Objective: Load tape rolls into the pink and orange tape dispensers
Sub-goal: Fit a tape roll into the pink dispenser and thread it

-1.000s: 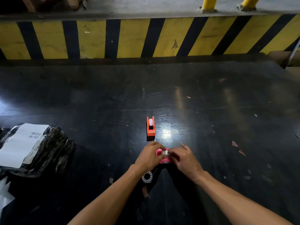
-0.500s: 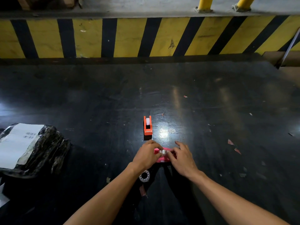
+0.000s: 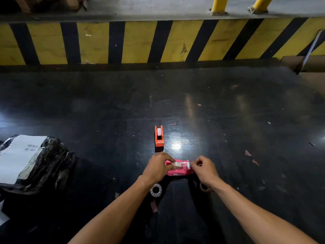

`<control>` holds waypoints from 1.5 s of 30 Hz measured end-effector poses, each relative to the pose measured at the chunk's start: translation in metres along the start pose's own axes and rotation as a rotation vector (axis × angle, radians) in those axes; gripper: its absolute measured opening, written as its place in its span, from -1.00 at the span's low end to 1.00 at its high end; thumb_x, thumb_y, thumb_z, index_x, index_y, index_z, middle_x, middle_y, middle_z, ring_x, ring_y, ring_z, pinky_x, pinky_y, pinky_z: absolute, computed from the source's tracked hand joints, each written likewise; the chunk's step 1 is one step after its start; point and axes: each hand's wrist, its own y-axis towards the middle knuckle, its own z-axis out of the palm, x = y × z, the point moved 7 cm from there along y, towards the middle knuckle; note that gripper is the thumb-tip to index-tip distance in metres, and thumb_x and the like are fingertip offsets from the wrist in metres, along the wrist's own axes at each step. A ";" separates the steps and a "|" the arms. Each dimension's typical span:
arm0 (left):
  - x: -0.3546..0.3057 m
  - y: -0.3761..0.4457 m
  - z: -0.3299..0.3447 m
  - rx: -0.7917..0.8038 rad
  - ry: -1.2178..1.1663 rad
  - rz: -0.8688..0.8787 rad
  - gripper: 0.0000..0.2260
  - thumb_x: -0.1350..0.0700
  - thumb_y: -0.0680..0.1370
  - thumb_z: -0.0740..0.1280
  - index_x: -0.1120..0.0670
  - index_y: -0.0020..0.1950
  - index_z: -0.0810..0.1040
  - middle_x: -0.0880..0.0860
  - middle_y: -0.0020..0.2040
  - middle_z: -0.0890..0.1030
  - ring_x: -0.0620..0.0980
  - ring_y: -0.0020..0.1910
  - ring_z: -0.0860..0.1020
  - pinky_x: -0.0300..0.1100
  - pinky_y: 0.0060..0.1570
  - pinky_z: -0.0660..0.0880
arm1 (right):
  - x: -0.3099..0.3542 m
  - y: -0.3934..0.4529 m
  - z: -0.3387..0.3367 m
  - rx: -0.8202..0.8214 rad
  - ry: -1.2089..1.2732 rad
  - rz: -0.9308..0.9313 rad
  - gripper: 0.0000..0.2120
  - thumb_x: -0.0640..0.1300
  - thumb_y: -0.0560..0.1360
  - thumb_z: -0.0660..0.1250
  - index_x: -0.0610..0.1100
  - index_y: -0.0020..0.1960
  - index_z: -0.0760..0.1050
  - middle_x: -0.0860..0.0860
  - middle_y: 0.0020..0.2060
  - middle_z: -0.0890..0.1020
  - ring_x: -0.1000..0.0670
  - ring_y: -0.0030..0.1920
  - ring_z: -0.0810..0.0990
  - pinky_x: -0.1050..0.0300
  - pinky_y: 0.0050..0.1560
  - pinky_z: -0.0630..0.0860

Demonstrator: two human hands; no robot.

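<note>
The pink tape dispenser [image 3: 179,170] lies on the dark floor with a clear tape roll [image 3: 176,164] seated in it. My left hand [image 3: 157,167] grips the dispenser's left end and the roll. My right hand [image 3: 204,169] pinches the tape's free end, stretched across to the cutter at the dispenser's right end. Further away stands the orange tape dispenser [image 3: 159,136], with a white roll inside it. A loose tape roll [image 3: 156,189] lies under my left wrist. Another roll [image 3: 204,187] peeks out beneath my right wrist.
A black-wrapped parcel with a white label [image 3: 29,162] lies at the left. A yellow-and-black striped kerb [image 3: 140,41] runs across the back, with yellow posts [image 3: 218,5] above it. Small scraps [image 3: 248,153] dot the floor at the right. A cardboard box [image 3: 311,64] sits at the far right.
My right hand has moved right, away from the roll, drawing the tape end out to the cutter. The pink dispenser now shows between my hands. My left hand has stayed on it.
</note>
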 end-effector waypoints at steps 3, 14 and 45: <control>0.000 0.000 -0.001 0.002 -0.005 -0.001 -0.80 0.12 0.48 0.51 0.07 0.10 0.72 0.04 0.13 0.68 -0.03 0.08 0.61 -0.07 0.19 0.55 | -0.016 0.005 -0.004 0.035 0.042 0.060 -0.74 -0.23 0.39 0.42 -0.05 -0.39 0.41 -0.05 -0.39 0.58 -0.18 -0.27 0.65 -0.14 -0.21 0.65; 0.001 -0.001 0.002 -0.014 -0.006 -0.002 -0.80 0.13 0.49 0.51 0.10 0.10 0.72 0.04 0.13 0.68 -0.04 0.07 0.62 -0.12 0.16 0.57 | -0.016 0.006 0.006 0.078 -0.017 0.127 -0.77 -0.10 0.46 0.43 -0.14 -0.32 0.49 -0.02 -0.41 0.55 0.04 -0.40 0.44 0.20 -0.46 0.31; 0.103 -0.038 0.003 -0.160 0.426 -0.238 -0.41 -0.17 0.64 -0.07 0.06 0.62 0.11 0.06 0.65 0.10 0.04 0.64 0.00 0.07 0.62 -0.01 | 0.011 0.010 0.039 0.290 -0.440 -0.495 -0.44 0.01 0.38 0.43 -0.08 0.32 0.38 -0.03 0.06 0.47 -0.07 0.11 0.48 0.10 0.13 0.45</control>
